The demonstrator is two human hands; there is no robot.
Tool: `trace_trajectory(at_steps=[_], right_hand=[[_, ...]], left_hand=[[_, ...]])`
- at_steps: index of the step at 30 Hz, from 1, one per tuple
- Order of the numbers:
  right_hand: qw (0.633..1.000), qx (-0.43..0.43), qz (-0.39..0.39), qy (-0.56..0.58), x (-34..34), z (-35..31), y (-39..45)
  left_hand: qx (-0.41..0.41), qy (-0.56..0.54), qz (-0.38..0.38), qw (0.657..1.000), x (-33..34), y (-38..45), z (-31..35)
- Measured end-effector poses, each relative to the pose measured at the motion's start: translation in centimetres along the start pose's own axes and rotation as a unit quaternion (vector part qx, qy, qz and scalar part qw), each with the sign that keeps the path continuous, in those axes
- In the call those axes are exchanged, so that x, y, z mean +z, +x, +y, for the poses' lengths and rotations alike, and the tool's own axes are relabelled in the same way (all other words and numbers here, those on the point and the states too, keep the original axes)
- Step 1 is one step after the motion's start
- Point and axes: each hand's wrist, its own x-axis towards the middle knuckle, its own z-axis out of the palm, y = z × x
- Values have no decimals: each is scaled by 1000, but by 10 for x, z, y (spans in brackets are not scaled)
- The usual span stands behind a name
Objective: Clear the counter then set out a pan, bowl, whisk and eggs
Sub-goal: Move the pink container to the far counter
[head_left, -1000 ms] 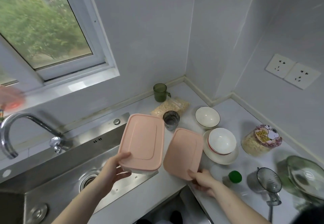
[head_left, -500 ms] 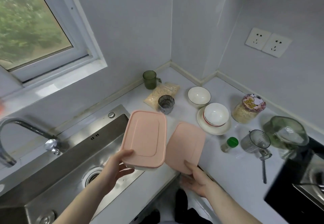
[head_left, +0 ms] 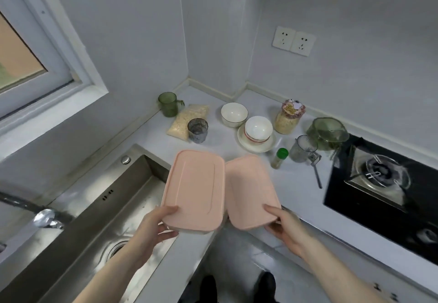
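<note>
Left hand (head_left: 154, 228): thumb on top, gripping left pink container (head_left: 195, 189) beside the sink (head_left: 78, 227);
Right hand (head_left: 285, 229): thumb up, gripping right pink container (head_left: 250, 191), farther from the sink

No readable text turns up anywhere here. The jar (head_left: 288, 118) at the back of the table carries a printed lid with a cartoon figure and some yellowish marks, but they are too small and blurred to read as letters. The small bottle with the green cap (head_left: 279, 158) shows a pale label, and nothing on it resolves into words. The bag of grains (head_left: 187, 120) shows no print. The two wall sockets (head_left: 294, 41) show only their pin holes, with no lettering. The two pink lidded boxes (head_left: 196, 189) held up in front have plain lids with no brand or number on them.
</note>
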Motion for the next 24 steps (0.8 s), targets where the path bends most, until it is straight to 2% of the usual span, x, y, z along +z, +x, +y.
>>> trace_trajectory(at_steps=[9, 17, 24], right_hand=[[983, -78, 110, 123, -119, 46, -118], [920, -123, 222, 297, -235, 106, -225], [874, -179, 263, 367, -351, 171, -325]], left_hand=[[19, 78, -151, 985, 98, -12, 2], [-1, 119, -275, 954, 251, -69, -37], [-6, 151, -350, 925, 382, -165, -115]])
